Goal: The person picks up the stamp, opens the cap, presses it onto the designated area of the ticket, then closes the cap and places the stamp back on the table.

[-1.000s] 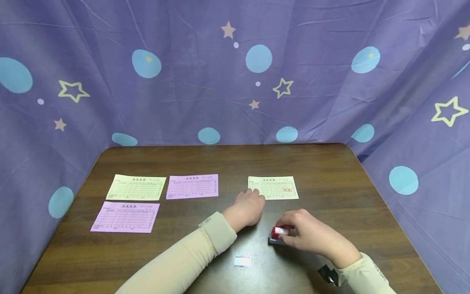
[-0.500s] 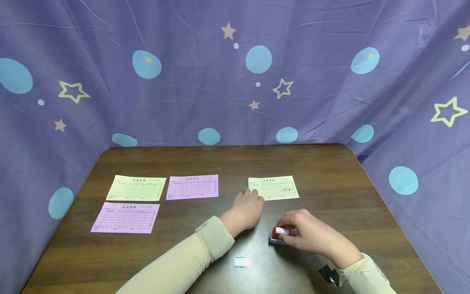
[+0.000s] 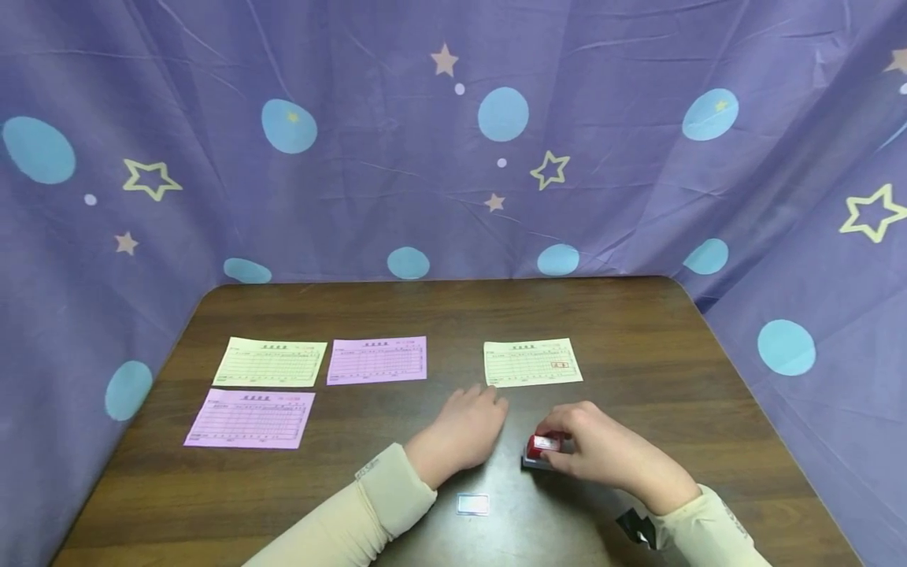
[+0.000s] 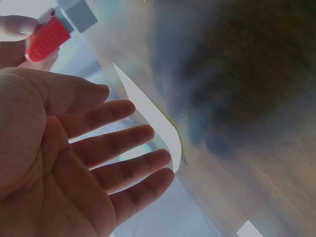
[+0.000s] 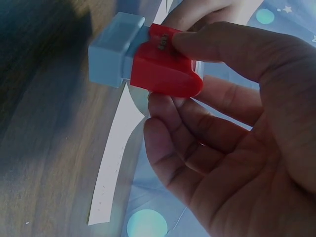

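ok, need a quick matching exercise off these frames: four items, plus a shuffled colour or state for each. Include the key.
Column 1
1. Stamp
2. Left hand
3. Rightmost sheet in head view
4. Lowest sheet in head view

Column 2
A. Purple
B. Pale green, with a red mark
C. Gripped by the right hand
D. Holding nothing

Pairs: 1-C, 2-D, 3-B, 4-A

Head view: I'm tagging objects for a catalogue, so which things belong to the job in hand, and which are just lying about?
Likely in the job:
red stamp, held in the right hand
green form with red boxed mark, near the left hand
unboxed green form, upper purple form, lower purple form

Probably incidental:
small pale rectangle, perhaps the stamp's cap
patterned curtain, only a backdrop
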A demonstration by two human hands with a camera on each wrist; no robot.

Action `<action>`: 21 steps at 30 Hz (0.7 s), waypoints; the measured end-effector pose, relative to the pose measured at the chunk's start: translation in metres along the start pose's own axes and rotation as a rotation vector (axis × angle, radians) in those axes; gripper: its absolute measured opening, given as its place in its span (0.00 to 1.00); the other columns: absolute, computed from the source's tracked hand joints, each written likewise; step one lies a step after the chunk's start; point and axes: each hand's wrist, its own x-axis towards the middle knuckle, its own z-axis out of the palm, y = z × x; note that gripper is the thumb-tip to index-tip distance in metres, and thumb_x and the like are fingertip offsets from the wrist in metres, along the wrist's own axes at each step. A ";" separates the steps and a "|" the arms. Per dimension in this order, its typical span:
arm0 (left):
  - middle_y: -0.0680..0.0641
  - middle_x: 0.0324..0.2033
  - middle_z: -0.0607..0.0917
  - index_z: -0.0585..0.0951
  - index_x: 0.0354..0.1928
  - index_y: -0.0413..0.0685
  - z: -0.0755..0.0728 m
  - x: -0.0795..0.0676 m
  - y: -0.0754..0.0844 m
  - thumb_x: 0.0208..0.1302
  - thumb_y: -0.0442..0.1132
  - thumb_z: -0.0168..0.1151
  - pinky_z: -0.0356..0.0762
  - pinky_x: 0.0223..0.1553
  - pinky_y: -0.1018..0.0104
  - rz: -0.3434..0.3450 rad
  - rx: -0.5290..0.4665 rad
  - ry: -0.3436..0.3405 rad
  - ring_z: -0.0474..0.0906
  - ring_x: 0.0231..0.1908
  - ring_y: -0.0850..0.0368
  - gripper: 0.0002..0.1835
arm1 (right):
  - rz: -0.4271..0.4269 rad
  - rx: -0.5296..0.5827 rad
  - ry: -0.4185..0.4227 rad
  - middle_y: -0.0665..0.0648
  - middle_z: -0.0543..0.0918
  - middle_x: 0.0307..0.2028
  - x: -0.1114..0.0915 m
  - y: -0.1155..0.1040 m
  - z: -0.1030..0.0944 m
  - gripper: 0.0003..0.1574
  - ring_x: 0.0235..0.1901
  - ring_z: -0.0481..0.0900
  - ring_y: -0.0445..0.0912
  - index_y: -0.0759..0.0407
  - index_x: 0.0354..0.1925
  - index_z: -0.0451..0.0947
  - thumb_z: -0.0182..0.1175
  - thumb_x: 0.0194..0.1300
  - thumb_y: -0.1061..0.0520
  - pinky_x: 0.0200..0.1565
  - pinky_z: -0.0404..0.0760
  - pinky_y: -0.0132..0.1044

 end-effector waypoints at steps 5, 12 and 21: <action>0.47 0.43 0.82 0.83 0.50 0.46 -0.003 -0.013 0.001 0.63 0.37 0.64 0.79 0.43 0.54 -0.001 -0.036 0.025 0.79 0.45 0.49 0.13 | 0.003 0.006 -0.007 0.42 0.80 0.31 0.001 -0.002 0.000 0.10 0.30 0.76 0.36 0.56 0.36 0.85 0.72 0.55 0.65 0.34 0.79 0.32; 0.46 0.46 0.83 0.82 0.53 0.47 -0.005 -0.023 0.002 0.66 0.37 0.62 0.79 0.45 0.53 -0.007 -0.068 0.030 0.80 0.47 0.49 0.15 | -0.018 -0.014 0.013 0.42 0.81 0.33 0.003 -0.001 0.000 0.11 0.32 0.77 0.35 0.59 0.40 0.86 0.71 0.57 0.65 0.35 0.80 0.34; 0.46 0.47 0.83 0.82 0.55 0.46 -0.007 -0.040 0.000 0.69 0.37 0.60 0.79 0.47 0.53 -0.007 -0.126 0.077 0.80 0.49 0.48 0.15 | -0.068 -0.012 0.046 0.45 0.82 0.34 0.006 0.000 0.002 0.15 0.32 0.77 0.36 0.60 0.44 0.86 0.70 0.56 0.66 0.34 0.80 0.34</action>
